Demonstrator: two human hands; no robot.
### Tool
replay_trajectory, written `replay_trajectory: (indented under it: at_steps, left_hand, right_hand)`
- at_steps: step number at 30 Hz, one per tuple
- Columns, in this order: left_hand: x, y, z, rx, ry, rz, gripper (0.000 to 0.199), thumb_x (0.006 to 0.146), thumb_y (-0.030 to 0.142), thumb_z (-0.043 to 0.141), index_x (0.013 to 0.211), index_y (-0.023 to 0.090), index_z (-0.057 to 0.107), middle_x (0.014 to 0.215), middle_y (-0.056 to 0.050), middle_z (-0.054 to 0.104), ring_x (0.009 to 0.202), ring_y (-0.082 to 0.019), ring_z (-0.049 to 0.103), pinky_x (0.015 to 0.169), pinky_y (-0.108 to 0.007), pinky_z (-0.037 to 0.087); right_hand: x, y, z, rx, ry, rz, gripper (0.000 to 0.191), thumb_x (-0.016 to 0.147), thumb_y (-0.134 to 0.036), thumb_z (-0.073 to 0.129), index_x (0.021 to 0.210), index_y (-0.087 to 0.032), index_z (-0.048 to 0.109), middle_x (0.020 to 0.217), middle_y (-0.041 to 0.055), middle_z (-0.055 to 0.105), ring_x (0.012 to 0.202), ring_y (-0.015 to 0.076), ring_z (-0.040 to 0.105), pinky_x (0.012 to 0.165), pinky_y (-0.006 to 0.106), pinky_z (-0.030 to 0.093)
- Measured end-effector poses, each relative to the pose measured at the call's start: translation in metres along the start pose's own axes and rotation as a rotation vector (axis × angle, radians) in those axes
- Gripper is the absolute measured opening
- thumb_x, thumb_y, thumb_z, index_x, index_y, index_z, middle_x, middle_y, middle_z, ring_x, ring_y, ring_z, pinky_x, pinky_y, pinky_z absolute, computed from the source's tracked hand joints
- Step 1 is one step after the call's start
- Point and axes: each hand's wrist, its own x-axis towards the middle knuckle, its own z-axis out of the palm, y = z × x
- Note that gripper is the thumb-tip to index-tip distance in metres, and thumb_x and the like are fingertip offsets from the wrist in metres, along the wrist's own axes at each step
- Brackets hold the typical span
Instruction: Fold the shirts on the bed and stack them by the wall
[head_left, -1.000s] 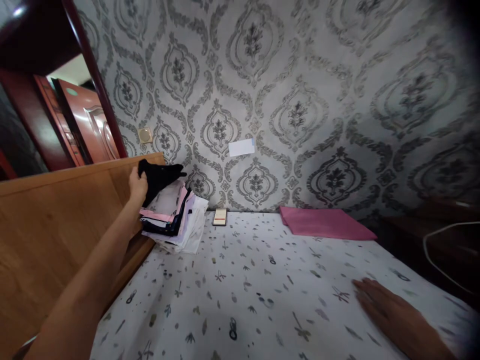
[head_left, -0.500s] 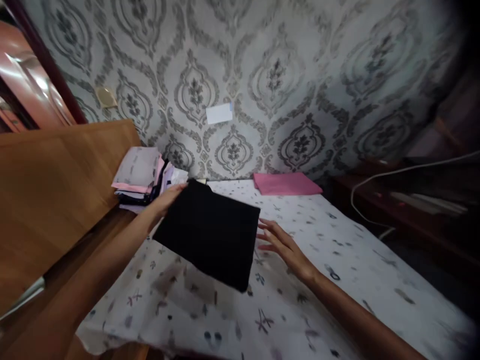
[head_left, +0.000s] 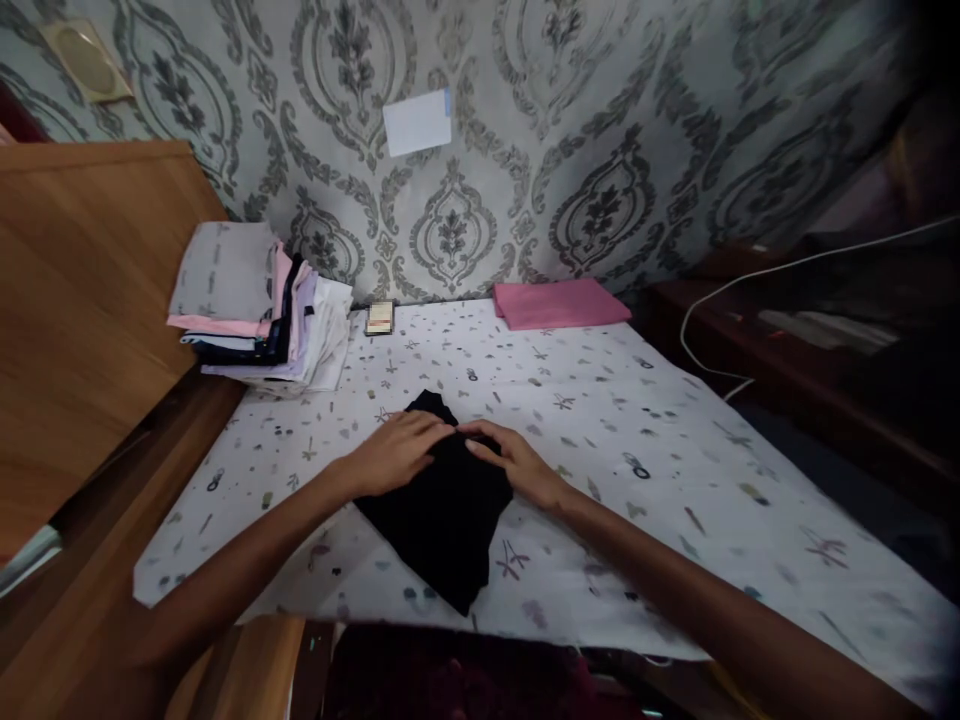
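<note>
A black folded cloth [head_left: 442, 525] lies at a slant on the patterned white sheet, one corner toward me. My left hand [head_left: 401, 452] rests over its upper left part, fingers stretched out across the fabric. From the other side my right hand [head_left: 517, 462] touches the upper right part, with index finger and thumb apart. The fingertips of both hands nearly meet at the middle of the cloth. Some of the fabric is hidden beneath the hands.
A stack of folded clothes [head_left: 247, 290] stands at the back left beside a wooden panel [head_left: 90, 300]. Near the wall lie a small framed card [head_left: 380, 317] and a pink folded cloth [head_left: 561, 304]. The white sheet [head_left: 622, 540] covers the surface. A white cable [head_left: 795, 262] hangs at right.
The black cloth, held up in my left hand before, now lies on the sheet. My right hand has come onto it from the side. The view has tipped downward.
</note>
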Motion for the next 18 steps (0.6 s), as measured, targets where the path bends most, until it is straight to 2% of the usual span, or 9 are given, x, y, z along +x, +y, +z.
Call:
replay_trajectory:
  at_steps: [4, 6, 8, 11, 13, 16, 18]
  left_hand:
    - [0.006, 0.012, 0.000, 0.176, -0.107, -0.039, 0.022, 0.095, 0.012, 0.042, 0.108, 0.019, 0.059, 0.101, -0.008, 0.066, 0.097, -0.024, 0.057, 0.086, -0.039, 0.044]
    - [0.000, 0.011, -0.010, 0.188, -0.123, -0.047, 0.020, 0.095, 0.009, 0.041, 0.099, 0.019, 0.058, 0.095, -0.006, 0.065, 0.091, -0.022, 0.057, 0.084, -0.037, 0.043]
    - [-0.014, 0.009, -0.025, 0.153, -0.092, -0.065, 0.019, 0.093, 0.007, 0.042, 0.095, 0.020, 0.056, 0.094, -0.004, 0.064, 0.089, -0.020, 0.057, 0.082, -0.035, 0.043]
    - [-0.047, -0.003, -0.052, 0.017, 0.050, -0.161, 0.019, 0.090, 0.007, 0.041, 0.091, 0.021, 0.054, 0.091, -0.002, 0.061, 0.085, -0.017, 0.057, 0.075, -0.030, 0.044]
    - [-0.073, -0.017, -0.071, -0.089, 0.186, -0.259, 0.016, 0.089, 0.010, 0.043, 0.088, 0.021, 0.054, 0.089, -0.001, 0.060, 0.081, -0.015, 0.057, 0.070, -0.027, 0.044]
    - [-0.104, -0.047, -0.095, -0.267, 0.409, -0.441, 0.003, 0.085, 0.022, 0.052, 0.083, 0.022, 0.054, 0.077, 0.001, 0.060, 0.068, -0.014, 0.058, 0.060, -0.025, 0.045]
    - [-0.112, -0.065, -0.109, -0.417, 0.556, -0.572, 0.010, 0.081, 0.029, 0.059, 0.082, 0.022, 0.052, 0.064, 0.004, 0.059, 0.056, -0.014, 0.058, 0.054, -0.025, 0.046]
  right_hand:
    - [0.013, 0.005, -0.001, -0.029, 0.046, 0.063, 0.042, 0.089, -0.055, 0.054, 0.109, -0.022, 0.069, 0.102, 0.0070, 0.071, 0.098, 0.0260, 0.065, 0.089, 0.040, 0.051]
    - [0.020, 0.009, 0.000, -0.081, 0.044, 0.130, 0.045, 0.086, -0.057, 0.056, 0.109, -0.020, 0.068, 0.089, 0.0057, 0.069, 0.085, 0.0243, 0.064, 0.080, 0.039, 0.051]
    - [0.026, 0.010, 0.003, -0.136, 0.045, 0.186, 0.047, 0.079, -0.056, 0.065, 0.109, -0.020, 0.068, 0.084, 0.0045, 0.067, 0.080, 0.0234, 0.063, 0.077, 0.037, 0.050]
    - [0.028, 0.002, 0.010, -0.097, 0.064, 0.224, 0.044, 0.067, -0.051, 0.077, 0.098, -0.021, 0.069, 0.089, 0.0051, 0.068, 0.088, 0.0242, 0.063, 0.079, 0.035, 0.048]
    - [0.026, -0.006, 0.009, 0.057, 0.040, 0.275, 0.038, 0.066, -0.053, 0.077, 0.083, -0.020, 0.067, 0.080, 0.0036, 0.067, 0.081, 0.0222, 0.063, 0.072, 0.032, 0.048]
    - [0.028, -0.017, -0.007, 0.362, 0.047, 0.376, 0.036, 0.068, -0.053, 0.075, 0.071, -0.020, 0.061, 0.064, -0.0001, 0.060, 0.061, 0.0164, 0.057, 0.058, 0.029, 0.045]
    - [0.037, -0.027, -0.028, 0.472, 0.161, 0.382, 0.030, 0.067, -0.048, 0.074, 0.072, -0.021, 0.061, 0.060, -0.0013, 0.057, 0.053, 0.0146, 0.053, 0.047, 0.026, 0.038]
